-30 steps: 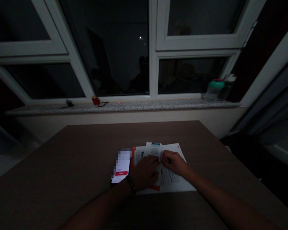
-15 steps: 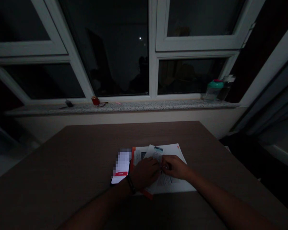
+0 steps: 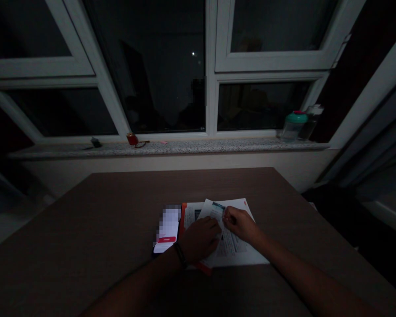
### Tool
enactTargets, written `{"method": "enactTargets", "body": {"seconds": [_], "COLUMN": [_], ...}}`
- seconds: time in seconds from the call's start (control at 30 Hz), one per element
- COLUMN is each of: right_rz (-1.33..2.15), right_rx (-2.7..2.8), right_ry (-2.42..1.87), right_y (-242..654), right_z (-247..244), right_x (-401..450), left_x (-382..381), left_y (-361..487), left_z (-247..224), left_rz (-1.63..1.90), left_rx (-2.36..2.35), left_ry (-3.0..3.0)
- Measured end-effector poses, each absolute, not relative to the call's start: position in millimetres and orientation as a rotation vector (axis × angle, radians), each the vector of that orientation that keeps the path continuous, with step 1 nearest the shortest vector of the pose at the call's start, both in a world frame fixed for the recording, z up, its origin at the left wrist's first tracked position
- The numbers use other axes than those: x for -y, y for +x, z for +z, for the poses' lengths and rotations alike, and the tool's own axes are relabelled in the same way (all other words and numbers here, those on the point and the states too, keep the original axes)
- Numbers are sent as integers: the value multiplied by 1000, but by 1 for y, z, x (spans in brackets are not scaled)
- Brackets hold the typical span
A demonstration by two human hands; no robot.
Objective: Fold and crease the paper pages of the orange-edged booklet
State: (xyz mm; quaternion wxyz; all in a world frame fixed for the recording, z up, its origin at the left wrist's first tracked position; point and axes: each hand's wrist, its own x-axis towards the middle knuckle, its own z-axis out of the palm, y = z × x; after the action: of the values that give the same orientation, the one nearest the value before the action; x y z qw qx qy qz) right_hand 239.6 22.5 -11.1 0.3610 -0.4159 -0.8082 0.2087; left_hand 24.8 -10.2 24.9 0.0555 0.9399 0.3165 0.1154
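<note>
Printed sheets (image 3: 247,254) with an orange left edge lie on the brown table, and a smaller loose paper (image 3: 207,210) rests at an angle on top. My left hand (image 3: 199,237), with a dark band at the wrist, lies over the smaller paper, its fingers bent together; what they hold, if anything, is hidden. To its right, my right hand (image 3: 236,220) is pinched at the paper's right edge near a small dark picture. Whatever sits between its fingertips is too small and dim to name. A lit phone (image 3: 168,229) lies left of the sheets.
The brown table (image 3: 135,193) reaches to the wall below a stone windowsill (image 3: 191,147). On the sill stand a small red object (image 3: 132,139), a small dark item (image 3: 95,142) and a bottle with a teal lid (image 3: 295,125). Curtains hang at the right.
My right hand has moved a little up and away from my left hand, along the paper's edge. My left hand has stayed nearly in place.
</note>
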Motion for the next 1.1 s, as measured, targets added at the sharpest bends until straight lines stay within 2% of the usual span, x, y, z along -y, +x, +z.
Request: {"method": "enactTargets", "body": {"seconds": [0.23, 0.47, 0.67, 0.93, 1.1], "right_rz": [602, 522, 611, 496, 509], "right_rx": [2221, 2118, 2266, 2087, 2218], "right_ry": [-851, -1046, -811, -1081, -872], "right_y": [240, 238, 238, 239, 240], "right_z": [-9, -7, -3, -8, -6], "right_x": [-13, -15, -7, -16, -11], "left_x": [11, 13, 14, 12, 17], "left_y": [25, 25, 26, 25, 27], "left_z": [25, 25, 29, 24, 31], "left_rz": [364, 375, 380, 395, 376], "left_rx": [-982, -987, -994, -990, -1029], "left_ry": [2813, 2835, 2807, 2812, 2775]}}
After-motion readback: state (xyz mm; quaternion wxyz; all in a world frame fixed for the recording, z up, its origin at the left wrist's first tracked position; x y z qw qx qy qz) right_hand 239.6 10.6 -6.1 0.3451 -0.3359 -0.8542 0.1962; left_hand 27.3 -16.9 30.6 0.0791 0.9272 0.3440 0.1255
